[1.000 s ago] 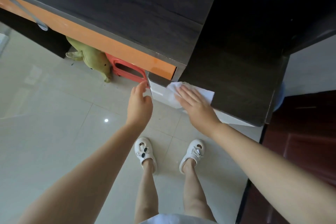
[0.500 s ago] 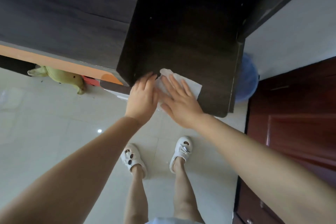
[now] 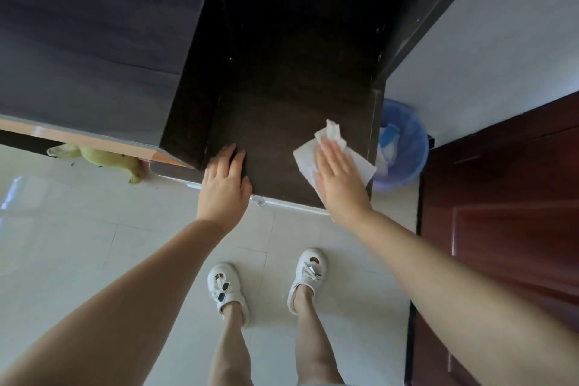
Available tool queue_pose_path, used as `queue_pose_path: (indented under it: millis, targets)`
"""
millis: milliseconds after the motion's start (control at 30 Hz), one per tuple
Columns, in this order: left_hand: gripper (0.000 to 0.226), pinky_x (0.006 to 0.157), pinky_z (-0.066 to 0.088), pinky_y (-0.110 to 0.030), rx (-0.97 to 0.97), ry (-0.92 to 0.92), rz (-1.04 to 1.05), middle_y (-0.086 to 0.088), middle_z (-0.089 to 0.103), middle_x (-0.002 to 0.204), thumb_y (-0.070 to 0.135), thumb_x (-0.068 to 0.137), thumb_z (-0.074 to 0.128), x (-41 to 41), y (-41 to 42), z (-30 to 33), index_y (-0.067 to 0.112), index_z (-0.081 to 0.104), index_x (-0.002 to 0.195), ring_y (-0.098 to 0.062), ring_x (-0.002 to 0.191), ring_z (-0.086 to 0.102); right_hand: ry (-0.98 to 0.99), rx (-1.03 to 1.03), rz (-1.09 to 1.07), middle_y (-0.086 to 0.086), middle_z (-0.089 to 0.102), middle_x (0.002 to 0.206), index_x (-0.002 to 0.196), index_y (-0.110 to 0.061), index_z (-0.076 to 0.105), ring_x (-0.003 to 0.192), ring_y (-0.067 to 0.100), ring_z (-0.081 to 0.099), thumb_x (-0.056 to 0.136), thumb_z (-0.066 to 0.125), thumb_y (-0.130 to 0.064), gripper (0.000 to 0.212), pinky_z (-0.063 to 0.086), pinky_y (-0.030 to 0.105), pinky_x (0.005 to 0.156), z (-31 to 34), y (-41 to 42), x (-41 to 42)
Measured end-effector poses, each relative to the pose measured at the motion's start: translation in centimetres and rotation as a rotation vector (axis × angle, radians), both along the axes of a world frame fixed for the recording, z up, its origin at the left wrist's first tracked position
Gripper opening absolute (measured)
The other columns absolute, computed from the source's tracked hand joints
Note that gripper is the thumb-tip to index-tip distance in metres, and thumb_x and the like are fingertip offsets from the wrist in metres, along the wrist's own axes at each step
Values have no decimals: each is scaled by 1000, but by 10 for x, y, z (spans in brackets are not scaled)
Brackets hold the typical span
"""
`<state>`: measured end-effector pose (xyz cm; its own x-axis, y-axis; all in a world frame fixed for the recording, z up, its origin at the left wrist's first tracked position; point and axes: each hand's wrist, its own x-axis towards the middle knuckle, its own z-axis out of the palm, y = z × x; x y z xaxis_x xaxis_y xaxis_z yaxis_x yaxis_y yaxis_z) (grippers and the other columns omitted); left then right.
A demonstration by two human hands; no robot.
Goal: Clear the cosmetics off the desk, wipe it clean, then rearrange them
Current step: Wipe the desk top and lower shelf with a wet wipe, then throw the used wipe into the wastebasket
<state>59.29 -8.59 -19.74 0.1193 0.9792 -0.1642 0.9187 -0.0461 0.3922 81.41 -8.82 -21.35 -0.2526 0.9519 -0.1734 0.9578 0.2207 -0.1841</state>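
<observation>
A dark wooden desk (image 3: 288, 97) fills the upper part of the head view, with a lower recessed surface at its right end. My right hand (image 3: 340, 180) lies flat on a white tissue (image 3: 332, 150), pressing it onto that lower surface near the front right corner. My left hand (image 3: 224, 186) rests with fingers apart on the front edge of the same surface, beside the step up to the higher top. No cosmetics show on the desk.
A blue waste bin (image 3: 404, 147) with paper inside stands on the floor right of the desk. A dark red door (image 3: 507, 229) is at the right. A green plush toy (image 3: 103, 157) lies under the desk at the left. My feet in white sandals (image 3: 228, 294) stand on pale tiles.
My right hand has slid the tissue rightward across the lower surface toward its right corner. My left hand has stayed at the front edge. The camera has swung right.
</observation>
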Motion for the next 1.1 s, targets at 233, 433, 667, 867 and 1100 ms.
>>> queue_pose_path:
  millis: [233, 433, 667, 867, 1100]
  targets:
    - [44, 106, 31, -41, -344, 4, -106, -13, 36, 141, 23, 96, 38, 7, 22, 62, 12, 35, 138, -31, 129, 32, 141, -102, -248, 12, 57, 125, 129, -11, 51, 112, 31, 54, 84, 51, 5, 48, 45, 35, 85, 69, 3, -4]
    - [39, 94, 43, -37, -257, -54, -311, -10, 46, 133, 23, 97, 36, 33, 34, 133, 15, 40, 135, -25, 119, 45, 260, 4, -625, 11, 66, 112, 121, -10, 57, 99, 28, 61, 96, 40, -13, 30, 37, 25, 69, 159, -19, 50]
    - [36, 98, 40, -32, -235, -131, -470, -8, 51, 129, 22, 96, 38, 116, 22, 169, 15, 46, 131, -25, 115, 50, 177, -68, -800, 15, 62, 123, 140, -23, 38, 111, 35, 57, 94, 39, -16, 46, 44, 39, 87, 201, -75, 143]
    - [32, 97, 38, -32, -296, -191, -434, -12, 54, 126, 16, 96, 39, 224, 20, 157, 11, 52, 125, -27, 114, 51, 458, -128, -852, 10, 67, 96, 94, -9, 67, 91, 26, 58, 84, 40, 0, 30, 44, 29, 71, 194, -71, 244]
    - [32, 89, 41, -33, -481, -234, -139, -16, 58, 121, 11, 95, 39, 319, 2, 96, 6, 56, 120, -32, 109, 55, 522, -239, -863, 5, 56, 81, 84, -7, 62, 77, 21, 48, 84, 39, 2, 25, 32, 19, 52, 147, -35, 328]
